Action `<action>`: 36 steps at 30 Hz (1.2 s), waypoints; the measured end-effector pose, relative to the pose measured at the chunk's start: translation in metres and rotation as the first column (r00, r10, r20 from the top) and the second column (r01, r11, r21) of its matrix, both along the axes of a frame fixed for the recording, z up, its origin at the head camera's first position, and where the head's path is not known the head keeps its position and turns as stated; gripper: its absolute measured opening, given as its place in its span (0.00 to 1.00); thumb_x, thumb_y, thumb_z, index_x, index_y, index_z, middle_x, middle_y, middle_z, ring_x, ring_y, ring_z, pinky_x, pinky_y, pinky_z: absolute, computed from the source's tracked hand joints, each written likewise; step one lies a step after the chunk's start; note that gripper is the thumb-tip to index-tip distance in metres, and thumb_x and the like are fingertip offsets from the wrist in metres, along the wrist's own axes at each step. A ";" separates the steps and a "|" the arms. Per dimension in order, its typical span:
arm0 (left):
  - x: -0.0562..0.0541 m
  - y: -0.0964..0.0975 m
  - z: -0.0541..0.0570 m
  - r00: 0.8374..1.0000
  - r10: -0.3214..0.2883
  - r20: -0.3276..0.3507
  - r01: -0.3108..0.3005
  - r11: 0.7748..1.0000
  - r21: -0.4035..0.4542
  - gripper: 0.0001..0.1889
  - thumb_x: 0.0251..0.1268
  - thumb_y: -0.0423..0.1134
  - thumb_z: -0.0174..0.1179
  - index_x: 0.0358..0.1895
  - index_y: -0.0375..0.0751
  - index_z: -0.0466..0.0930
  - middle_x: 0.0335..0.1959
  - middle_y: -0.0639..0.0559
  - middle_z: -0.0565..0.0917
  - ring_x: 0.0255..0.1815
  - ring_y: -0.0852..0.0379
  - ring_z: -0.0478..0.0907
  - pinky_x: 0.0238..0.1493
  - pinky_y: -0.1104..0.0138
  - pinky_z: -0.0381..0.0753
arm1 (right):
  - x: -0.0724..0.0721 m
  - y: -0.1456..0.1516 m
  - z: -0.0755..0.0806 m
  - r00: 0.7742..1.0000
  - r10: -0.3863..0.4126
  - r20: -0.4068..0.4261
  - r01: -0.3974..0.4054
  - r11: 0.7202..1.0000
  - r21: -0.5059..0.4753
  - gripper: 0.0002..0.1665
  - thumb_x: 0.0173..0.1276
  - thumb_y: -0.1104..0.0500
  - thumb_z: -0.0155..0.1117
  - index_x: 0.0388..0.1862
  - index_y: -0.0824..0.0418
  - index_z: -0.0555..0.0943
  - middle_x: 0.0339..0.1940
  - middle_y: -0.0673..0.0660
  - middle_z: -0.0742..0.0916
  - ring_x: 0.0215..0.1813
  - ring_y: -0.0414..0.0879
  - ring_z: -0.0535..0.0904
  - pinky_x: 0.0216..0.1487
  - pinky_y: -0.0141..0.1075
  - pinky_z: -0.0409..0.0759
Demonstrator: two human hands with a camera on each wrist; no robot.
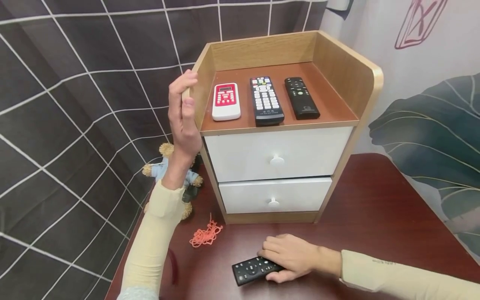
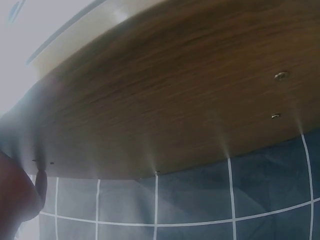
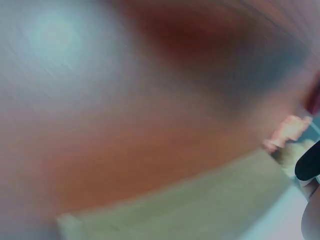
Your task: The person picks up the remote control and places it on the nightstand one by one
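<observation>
A small wooden cabinet (image 1: pixel 336 83) with two white drawers stands on the dark red table. My left hand (image 1: pixel 183 116) grips the front of its left side panel, fingertips over the edge and thumb in front. In the left wrist view, part of that hand (image 2: pixel 17 195) shows beside the outer wood panel (image 2: pixel 165 95). Low in front of the drawers, my right hand (image 1: pixel 290 256) holds the right end of a black remote control (image 1: pixel 250 270), covering part of its buttons. The remote's rounded end (image 3: pixel 309 164) appears at the right wrist view's edge, which is otherwise mostly blurred.
On the cabinet's top lie a red-and-white remote (image 1: pixel 226 102), a black remote with white buttons (image 1: pixel 266 100) and a slim black remote (image 1: pixel 301 98). Orange string (image 1: pixel 206 235) lies near the cabinet's base. A teddy bear (image 1: pixel 159 167) sits behind my left forearm, by the dark gridded curtain (image 1: pixel 93 91).
</observation>
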State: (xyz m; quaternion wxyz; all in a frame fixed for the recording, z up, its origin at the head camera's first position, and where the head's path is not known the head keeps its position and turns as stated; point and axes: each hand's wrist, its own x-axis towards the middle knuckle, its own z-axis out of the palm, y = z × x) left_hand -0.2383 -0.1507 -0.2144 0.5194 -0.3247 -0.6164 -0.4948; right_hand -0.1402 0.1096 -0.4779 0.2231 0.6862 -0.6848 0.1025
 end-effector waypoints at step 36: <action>0.003 0.003 0.000 0.999 -0.032 -0.015 0.033 0.998 0.047 0.24 0.64 0.40 0.40 0.50 0.19 0.71 0.56 0.27 0.74 0.70 0.48 0.69 0.78 0.54 0.63 | -0.032 0.012 0.359 0.778 -0.624 0.067 0.626 0.765 -0.149 0.25 0.69 0.43 0.52 0.52 0.60 0.77 0.37 0.54 0.81 0.30 0.46 0.72 0.21 0.39 0.68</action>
